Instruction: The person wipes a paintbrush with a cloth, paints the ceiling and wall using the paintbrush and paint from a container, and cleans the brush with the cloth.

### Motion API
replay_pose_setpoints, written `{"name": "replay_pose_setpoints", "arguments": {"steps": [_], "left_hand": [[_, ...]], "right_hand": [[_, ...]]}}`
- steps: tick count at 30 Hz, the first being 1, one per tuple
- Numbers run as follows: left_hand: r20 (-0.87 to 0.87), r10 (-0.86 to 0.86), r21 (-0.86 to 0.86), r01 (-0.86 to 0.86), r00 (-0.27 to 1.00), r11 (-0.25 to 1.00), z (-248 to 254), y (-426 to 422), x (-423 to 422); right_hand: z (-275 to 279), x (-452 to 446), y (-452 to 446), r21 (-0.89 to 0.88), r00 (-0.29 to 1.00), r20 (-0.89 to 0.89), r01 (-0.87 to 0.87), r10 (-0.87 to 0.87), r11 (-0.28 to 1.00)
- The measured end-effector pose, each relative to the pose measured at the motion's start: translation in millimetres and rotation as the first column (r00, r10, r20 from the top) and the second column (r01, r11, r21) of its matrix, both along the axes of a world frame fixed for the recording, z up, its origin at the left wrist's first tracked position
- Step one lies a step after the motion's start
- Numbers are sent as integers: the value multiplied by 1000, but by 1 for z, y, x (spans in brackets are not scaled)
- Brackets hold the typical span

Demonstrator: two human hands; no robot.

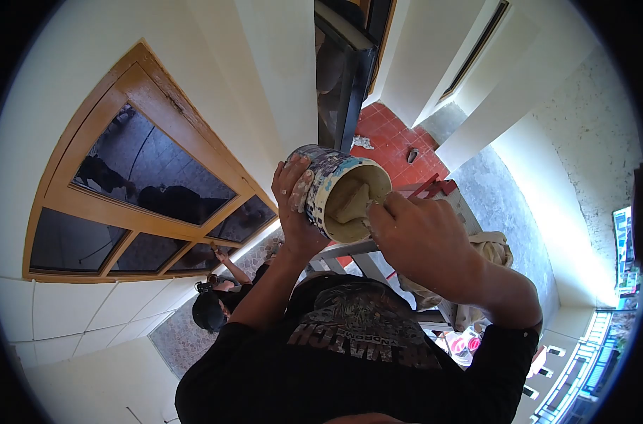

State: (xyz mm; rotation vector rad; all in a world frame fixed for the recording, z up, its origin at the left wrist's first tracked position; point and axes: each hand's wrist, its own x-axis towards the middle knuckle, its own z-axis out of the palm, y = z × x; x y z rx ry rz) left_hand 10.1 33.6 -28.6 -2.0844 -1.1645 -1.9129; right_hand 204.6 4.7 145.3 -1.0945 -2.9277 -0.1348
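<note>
My left hand (pixel 295 201) is wrapped around the side of a paint-spattered bucket (pixel 323 164), holding it tilted with its mouth toward me. Cream-coloured paste coats the inside of the bucket. My right hand (pixel 424 244) is closed at the rim, gripping what looks like a putty knife (pixel 354 203). The putty knife's paste-covered blade is inside the bucket, and its handle is hidden by my fingers. White smears mark the fingers of my left hand.
A wood-framed window (pixel 152 184) is in the wall at left. Below, another person in a dark cap (pixel 208 311) reaches toward the window frame. A ladder-like frame (pixel 367 265) with draped cloth (pixel 492 247) stands beneath my hands. Red floor tiles (pixel 388 138) lie beyond.
</note>
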Motion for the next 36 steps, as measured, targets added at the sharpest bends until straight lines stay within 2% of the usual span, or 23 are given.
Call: {"name": "replay_pose_setpoints", "arguments": {"steps": [5,7,10,11,12,15,17,18,19,22,23,25,27,29,33,36], "left_hand": [[-3,5,-2,-5,1000,1000,2,-1,0],[0,6,0,-6,1000,1000,0,-1,-2],[0,25,9,-25,1000,1000,-5,0,-5],[2,31,-19,-31,1000,999,-6,-2,-5],[11,25,-33,-24,1000,999,-7,0,-3],[88,-34,11,33,996,999,-14,5,4],[108,-63,-19,65,992,998,-25,8,7],[63,-56,-42,58,996,997,-19,4,9],[21,-20,-95,22,1000,995,-25,3,7],[49,-33,-27,35,998,999,-32,7,12],[55,-50,-54,53,997,997,-34,7,13],[65,-67,-76,72,996,995,-31,5,13],[-27,-40,-78,38,999,996,-23,0,10],[-12,-48,-88,47,999,995,-25,1,9],[5,-65,-108,65,998,992,-33,3,6],[47,-66,-148,73,997,986,-41,3,3]], "right_hand": [[0,0,0,-14,1000,-5,-6,6,1000],[5,3,-2,-22,994,-110,5,-8,1000],[10,6,-4,-2,991,-134,25,-25,1000],[9,6,-5,12,991,-129,34,-32,999],[6,5,-4,-45,993,-113,10,-15,999],[-7,9,-1,-83,997,-75,-16,10,996],[-13,5,1,-155,999,28,49,-46,987],[-17,8,4,-118,995,47,91,-86,989],[-19,6,6,-154,995,34,93,-89,984],[-31,8,11,-192,995,14,102,-102,976],[-34,8,11,-216,995,-4,101,-104,971],[-35,8,11,-213,994,4,106,-108,971],[-35,6,10,-211,994,7,108,-109,971],[-33,3,9,-204,987,-11,156,-161,966],[-46,-2,14,-219,989,28,149,-146,964],[-49,-2,17,-153,995,8,101,-101,983]]}}
